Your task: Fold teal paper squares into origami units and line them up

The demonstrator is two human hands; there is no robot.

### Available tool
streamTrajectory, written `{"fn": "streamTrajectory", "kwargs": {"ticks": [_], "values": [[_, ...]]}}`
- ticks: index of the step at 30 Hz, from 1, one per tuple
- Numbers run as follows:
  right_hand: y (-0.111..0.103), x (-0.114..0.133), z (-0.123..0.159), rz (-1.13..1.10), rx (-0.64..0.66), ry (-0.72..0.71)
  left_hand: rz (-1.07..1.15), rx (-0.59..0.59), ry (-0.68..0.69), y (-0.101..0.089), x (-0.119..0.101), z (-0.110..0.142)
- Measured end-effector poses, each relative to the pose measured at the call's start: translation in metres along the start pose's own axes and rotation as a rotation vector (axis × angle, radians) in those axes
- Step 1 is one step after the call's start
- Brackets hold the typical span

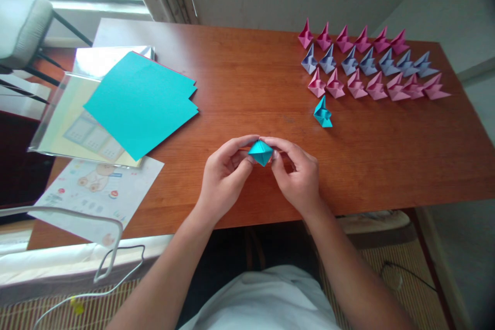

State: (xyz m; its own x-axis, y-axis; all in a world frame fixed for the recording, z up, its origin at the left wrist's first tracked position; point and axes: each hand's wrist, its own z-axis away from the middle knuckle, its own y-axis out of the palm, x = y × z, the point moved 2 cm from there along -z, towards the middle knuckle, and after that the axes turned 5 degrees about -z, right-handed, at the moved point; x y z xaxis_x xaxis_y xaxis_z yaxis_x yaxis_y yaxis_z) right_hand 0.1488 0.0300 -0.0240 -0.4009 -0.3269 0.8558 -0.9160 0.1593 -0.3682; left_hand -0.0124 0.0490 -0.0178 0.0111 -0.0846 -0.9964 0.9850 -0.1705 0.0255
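Between my two hands is a small folded piece of turquoise origami paper (pixel 261 152), diamond-shaped from above. My left hand (pixel 226 172) is closed on its left corner, thumb in front and fingers behind. On the opposite corner, my right hand (pixel 296 172) pinches it the same way. Both hands are over the table near its front edge. Beyond my right hand stands a finished-looking turquoise origami piece (pixel 323 112) with one tall point. Parts of the held paper are covered by my fingertips.
Rows of dark pink (pixel 362 39), lavender (pixel 368 62) and light pink origami pieces (pixel 376 86) stand at the back right of the wooden table (pixel 247 77). Turquoise sheets (pixel 143 103) lie at left over a clear plastic sleeve (pixel 54 124), beside a printed sheet (pixel 100 196).
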Motion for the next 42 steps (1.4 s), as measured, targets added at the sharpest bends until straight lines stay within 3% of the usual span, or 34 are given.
{"fn": "streamTrajectory", "kwargs": {"ticks": [15,22,31,42], "values": [[-0.001,0.004,-0.004,-0.03,-0.007,-0.029,-0.018,-0.007,0.054,0.005,0.0,-0.001],[0.002,0.001,-0.002,-0.052,0.046,0.039,-0.066,-0.013,0.063,0.004,0.003,-0.002],[0.0,-0.011,0.005,-0.332,0.015,0.26,-0.057,0.004,-0.021,0.007,-0.002,-0.004],[0.0,-0.008,0.003,-0.33,0.008,0.254,0.104,0.054,-0.082,0.004,-0.004,-0.008]]}}
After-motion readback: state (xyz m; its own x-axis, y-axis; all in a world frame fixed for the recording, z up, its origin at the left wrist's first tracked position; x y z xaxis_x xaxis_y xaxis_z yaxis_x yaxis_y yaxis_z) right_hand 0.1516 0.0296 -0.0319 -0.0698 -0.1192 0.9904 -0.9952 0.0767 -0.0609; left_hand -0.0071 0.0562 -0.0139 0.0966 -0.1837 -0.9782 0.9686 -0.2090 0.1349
